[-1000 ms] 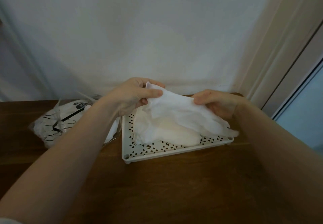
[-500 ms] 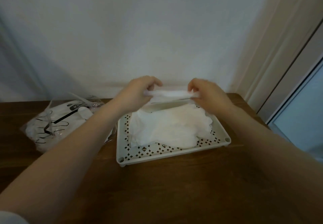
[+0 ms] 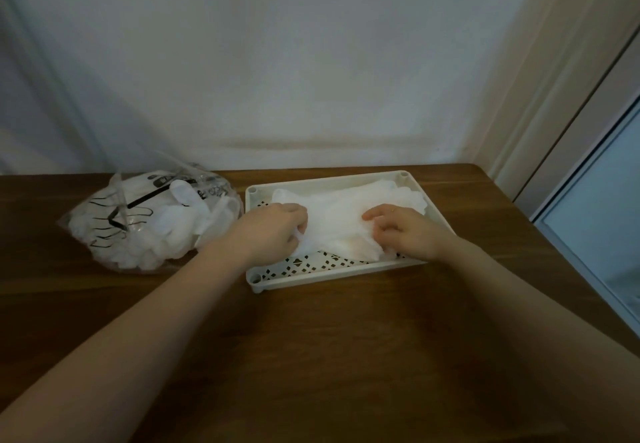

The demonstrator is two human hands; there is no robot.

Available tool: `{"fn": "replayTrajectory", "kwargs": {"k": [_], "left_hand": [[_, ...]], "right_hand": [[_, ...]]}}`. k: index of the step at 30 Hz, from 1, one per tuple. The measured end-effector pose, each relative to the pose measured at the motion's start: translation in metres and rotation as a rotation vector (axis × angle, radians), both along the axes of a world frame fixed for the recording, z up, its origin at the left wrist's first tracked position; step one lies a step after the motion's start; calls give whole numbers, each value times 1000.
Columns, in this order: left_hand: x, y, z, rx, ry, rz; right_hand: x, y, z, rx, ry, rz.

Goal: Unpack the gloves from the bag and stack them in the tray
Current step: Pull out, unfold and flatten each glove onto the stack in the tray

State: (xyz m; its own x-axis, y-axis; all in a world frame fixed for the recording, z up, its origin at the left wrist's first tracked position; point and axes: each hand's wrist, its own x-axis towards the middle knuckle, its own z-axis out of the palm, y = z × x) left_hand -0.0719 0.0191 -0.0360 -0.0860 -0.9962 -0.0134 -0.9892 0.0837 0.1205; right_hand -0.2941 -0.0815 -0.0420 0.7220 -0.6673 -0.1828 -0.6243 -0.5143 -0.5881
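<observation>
A cream perforated tray (image 3: 313, 271) sits on the wooden table, with a pile of thin white gloves (image 3: 341, 216) lying in it. My left hand (image 3: 273, 229) is at the pile's left edge, fingers curled on the top glove's near-left corner. My right hand (image 3: 407, 231) lies on the pile's right part, fingers bent and pinching the same glove's near edge. To the left of the tray lies a clear plastic bag (image 3: 145, 221) with black print, stuffed with more white gloves.
The table (image 3: 329, 356) runs to a white wall at the back. Its right edge is close to the tray, with a door frame (image 3: 561, 124) and a pale panel beyond. Bare brown wood lies in front of the tray.
Both hands held a glove stretched in the air above the tray; now they have come down and the glove lies on the pile. The view has tilted so the tray sits higher and farther.
</observation>
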Motion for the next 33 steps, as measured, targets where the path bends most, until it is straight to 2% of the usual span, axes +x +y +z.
{"fn": "replayTrajectory", "kwargs": {"k": [3, 5, 7, 10, 14, 16, 18, 20, 23, 25, 28, 30, 33], "left_hand": [[-3, 3, -4, 41, 1, 19], [-5, 2, -6, 56, 72, 72], [-9, 1, -9, 30, 99, 125], [-9, -2, -19, -56, 82, 170], [-7, -5, -21, -13, -40, 218], [-5, -5, -23, 4, -84, 230], [-1, -4, -26, 5, -56, 278], [2, -2, -30, 21, -21, 320], [2, 1, -29, 70, -108, 303], [-1, 5, -21, -21, 7, 282], [1, 18, -5, -361, 334, 297], [9, 29, 3, -599, 433, 305], [29, 42, 12, -827, 550, 347]], "right_hand": [[0, 4, 1, 104, -107, -190], [6, 2, -1, 62, -143, -373], [16, 4, -1, 2, -124, -464], [27, 10, -9, -247, 73, -317], [21, 2, -17, -305, 210, -74], [14, -7, -19, -361, 373, -1], [8, -15, -23, -341, 514, 5], [7, -15, -22, -302, 568, -11], [15, -4, -8, -338, 598, -33], [26, 8, 6, -435, 475, -116], [56, 38, 23, -515, 29, -147], [82, 59, 29, -535, -137, -27], [125, 81, 28, -571, -217, 213]]}}
